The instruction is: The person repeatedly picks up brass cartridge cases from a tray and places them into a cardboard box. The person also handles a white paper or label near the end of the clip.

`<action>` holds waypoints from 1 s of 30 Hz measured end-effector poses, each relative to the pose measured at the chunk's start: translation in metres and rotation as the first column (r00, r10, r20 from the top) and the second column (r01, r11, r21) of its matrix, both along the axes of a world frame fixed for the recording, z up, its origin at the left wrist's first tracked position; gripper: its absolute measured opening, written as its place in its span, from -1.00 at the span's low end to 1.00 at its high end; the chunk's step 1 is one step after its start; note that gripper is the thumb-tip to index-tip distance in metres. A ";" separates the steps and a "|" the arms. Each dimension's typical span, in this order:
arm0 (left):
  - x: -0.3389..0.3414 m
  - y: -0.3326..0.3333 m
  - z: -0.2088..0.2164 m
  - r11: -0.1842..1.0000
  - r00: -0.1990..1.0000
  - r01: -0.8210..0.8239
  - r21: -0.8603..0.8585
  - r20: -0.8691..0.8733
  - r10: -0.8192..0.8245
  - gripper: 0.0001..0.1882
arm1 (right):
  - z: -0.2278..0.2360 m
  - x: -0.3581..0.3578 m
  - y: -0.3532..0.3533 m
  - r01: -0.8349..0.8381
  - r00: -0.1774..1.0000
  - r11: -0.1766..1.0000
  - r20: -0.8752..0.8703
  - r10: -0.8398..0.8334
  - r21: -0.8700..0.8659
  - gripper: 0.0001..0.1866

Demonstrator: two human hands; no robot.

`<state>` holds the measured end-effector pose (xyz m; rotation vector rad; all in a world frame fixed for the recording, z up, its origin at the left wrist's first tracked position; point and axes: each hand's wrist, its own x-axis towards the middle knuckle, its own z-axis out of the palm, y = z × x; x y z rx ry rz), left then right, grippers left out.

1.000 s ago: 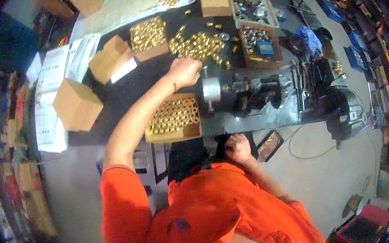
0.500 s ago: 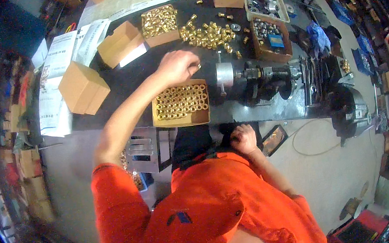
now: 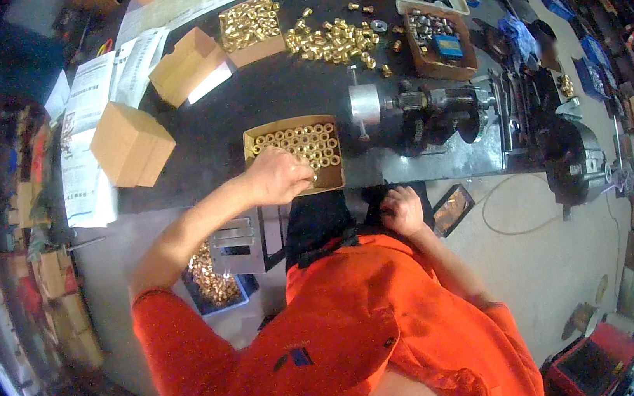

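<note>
My left hand is over the near part of a shallow cardboard box. Its thumb and fingers pinch a small brass fitting, mostly covered by the fingertips. Rows of brass fittings stand on end in the box with their round holes upward; the hand hides the rows at the near left. My right hand rests on my thigh below the bench edge, its fingers curled in. Whether anything is inside that curl is hidden.
Loose brass fittings lie on the dark bench behind a full carton. Two cardboard boxes sit at left. A metal fixture with a silver cylinder stands right of the tray. A blue bin of parts is below.
My left hand has come from the bench behind the box down to its near part, a brass fitting at its fingertips. My right hand stays on my thigh. The view has shifted slightly.
</note>
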<state>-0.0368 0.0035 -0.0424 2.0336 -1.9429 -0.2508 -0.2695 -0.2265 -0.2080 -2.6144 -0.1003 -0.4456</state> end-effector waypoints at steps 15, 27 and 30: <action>0.007 -0.007 -0.004 0.978 0.998 0.028 0.209 0.046 -0.038 -0.81 | 0.001 0.000 -0.001 -0.010 1.000 1.000 -0.016 0.010 0.015 -0.83; 0.006 -0.011 -0.004 0.974 0.997 -0.002 0.228 0.074 -0.015 -0.83 | -0.002 -0.001 -0.001 -0.004 0.999 1.000 -0.049 0.005 0.020 -0.82; 0.003 -0.014 -0.001 0.968 0.997 -0.022 0.251 0.076 0.003 -0.83 | -0.001 -0.001 -0.002 0.000 0.999 1.000 -0.053 0.001 0.014 -0.82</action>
